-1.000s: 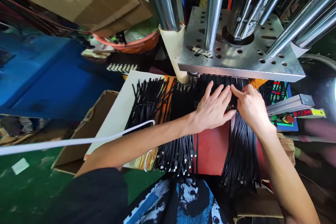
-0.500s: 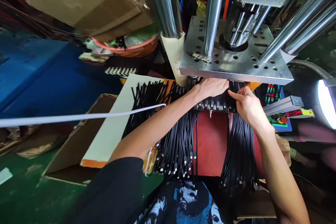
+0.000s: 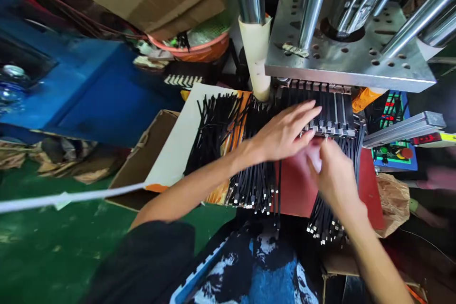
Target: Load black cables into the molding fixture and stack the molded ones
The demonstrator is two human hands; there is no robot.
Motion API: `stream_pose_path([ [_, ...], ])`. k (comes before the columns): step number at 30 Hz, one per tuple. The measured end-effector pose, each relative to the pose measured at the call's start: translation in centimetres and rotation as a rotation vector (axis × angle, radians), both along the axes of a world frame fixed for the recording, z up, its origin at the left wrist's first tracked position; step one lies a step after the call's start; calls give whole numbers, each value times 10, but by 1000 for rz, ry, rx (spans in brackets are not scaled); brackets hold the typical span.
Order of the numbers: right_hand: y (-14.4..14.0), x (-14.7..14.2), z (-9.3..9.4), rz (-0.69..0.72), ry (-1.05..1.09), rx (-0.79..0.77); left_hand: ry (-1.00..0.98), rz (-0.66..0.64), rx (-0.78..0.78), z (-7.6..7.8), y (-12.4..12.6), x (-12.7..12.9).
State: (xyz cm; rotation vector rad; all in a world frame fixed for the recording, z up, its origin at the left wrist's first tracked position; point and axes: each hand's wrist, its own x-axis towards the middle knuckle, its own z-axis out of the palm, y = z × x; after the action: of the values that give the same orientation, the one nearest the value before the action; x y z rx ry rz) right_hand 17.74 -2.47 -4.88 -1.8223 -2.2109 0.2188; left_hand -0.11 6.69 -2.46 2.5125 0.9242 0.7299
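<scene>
Beneath the press sits a dark metal mould (image 3: pixel 335 109) with black cables laid side by side across it. Small metal connectors (image 3: pixel 329 129) line its front edge. My left hand (image 3: pixel 285 133) reaches over the mould's left part, fingers stretched out and holding nothing I can see. Close by, at the front edge, my right hand (image 3: pixel 337 171) has bent fingers smeared by motion; whether they grip anything is unclear. One bundle of black USB cables (image 3: pixel 254 185) hangs left of the red surface (image 3: pixel 295 185), and another cable bundle (image 3: pixel 326 218) lies under my right forearm.
The press's thick steel plate (image 3: pixel 349 66) hangs over the mould between shiny columns. More cables (image 3: pixel 217 118) lie on a white board (image 3: pixel 171 147) above an open carton (image 3: pixel 138 152). At right are a metal bar (image 3: pixel 406 129), a control panel (image 3: pixel 395 152) and crumpled brown paper (image 3: pixel 394 199).
My hands have come back from under the plate toward the mould's front edge, uncovering the cables on it. My left fingers have spread out; my right hand has lowered. The view has shifted.
</scene>
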Motion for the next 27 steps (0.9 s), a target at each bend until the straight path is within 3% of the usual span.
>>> stream_pose_path([
  [2,-68,-26,-21,98,10,-211,-71,74,-211,5,-62,-30],
  [4,-112,-44,-41,95,-31,-305,-72,161,-505,8,-114,-54],
  [7,-126,-45,-56,56,3,-356,-51,239,-949,5,-164,-74],
  [9,-117,-30,-50,36,109,-368,-103,239,-1203,-4,-181,-74],
  [12,-107,-4,-23,87,394,-471,-442,221,-1479,-24,-190,-58],
  [14,-109,7,-7,186,523,-642,-744,265,-1542,-36,-188,-41],
  [16,-114,14,-2,126,470,-668,-889,308,-1541,-45,-181,-25],
  [19,-118,21,-17,-218,127,-354,-828,293,-1514,-51,-169,-12],
  [22,-117,29,-37,-315,-112,-195,-704,248,-1483,-53,-161,-6],
  [24,-116,35,-39,-293,-78,-204,-635,235,-1488,-54,-157,-3],
  [27,-118,41,-29,-301,205,-254,-625,204,-1551,-58,-153,3],
])
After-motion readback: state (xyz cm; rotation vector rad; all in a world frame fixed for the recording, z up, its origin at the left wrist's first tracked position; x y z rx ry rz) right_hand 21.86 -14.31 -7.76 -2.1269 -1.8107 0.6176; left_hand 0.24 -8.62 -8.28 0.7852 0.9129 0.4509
